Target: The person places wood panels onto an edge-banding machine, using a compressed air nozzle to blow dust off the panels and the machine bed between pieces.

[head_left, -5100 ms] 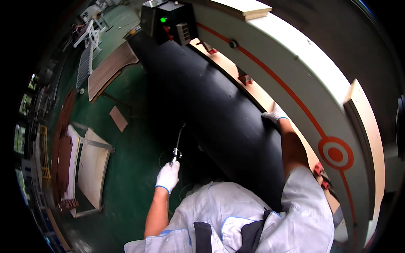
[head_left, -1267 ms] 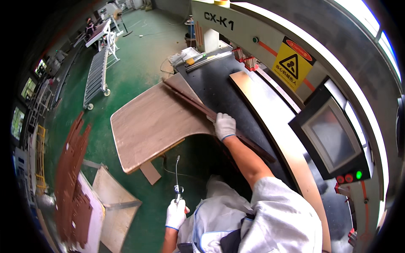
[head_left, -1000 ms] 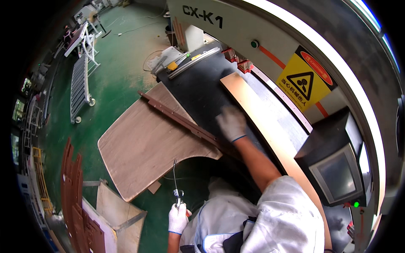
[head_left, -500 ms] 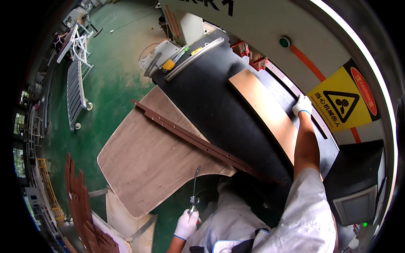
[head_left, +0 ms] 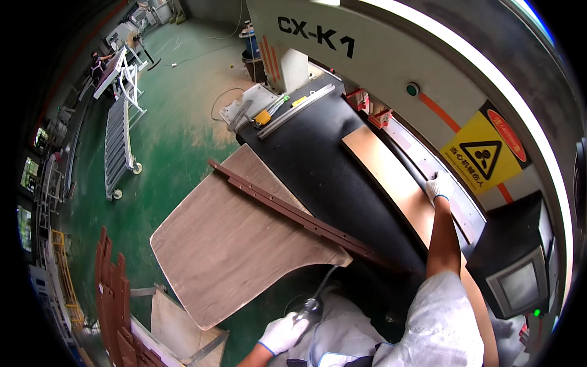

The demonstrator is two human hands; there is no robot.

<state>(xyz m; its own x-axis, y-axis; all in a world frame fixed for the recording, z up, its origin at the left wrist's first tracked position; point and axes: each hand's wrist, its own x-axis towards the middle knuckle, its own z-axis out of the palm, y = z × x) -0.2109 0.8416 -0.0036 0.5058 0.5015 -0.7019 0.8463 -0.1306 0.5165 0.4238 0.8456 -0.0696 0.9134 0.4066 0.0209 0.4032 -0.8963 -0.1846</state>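
Note:
My left hand (head_left: 284, 332), in a white glove, is closed around an air blow gun (head_left: 312, 305) low in front of me. Its long thin nozzle slants up to the right, its tip beside the lower corner of a brown curved wooden panel (head_left: 238, 244). At the right, my gloved right hand (head_left: 439, 186) is curled at the narrow dark strip (head_left: 461, 227) along the machine's edge; what its fingers grip is hidden. Just left of it lies a long tan board (head_left: 391, 183) on the black machine table (head_left: 318, 165). A drilled brown metal rail (head_left: 287, 211) lies across the panel.
The machine's pale housing (head_left: 379, 61) rises beyond the table, with a control screen (head_left: 523, 286) at right. Metal bars (head_left: 296, 111) and a yellow-handled tool (head_left: 263, 117) sit at the table's far end. Brown slats (head_left: 110, 293) stand lower left. A person (head_left: 98, 66) is far left.
The view has shifted. The blow gun has swung from upright over the panel's edge to slanting rightward, lower, nearer my legs. My right hand stays by the machine's edge.

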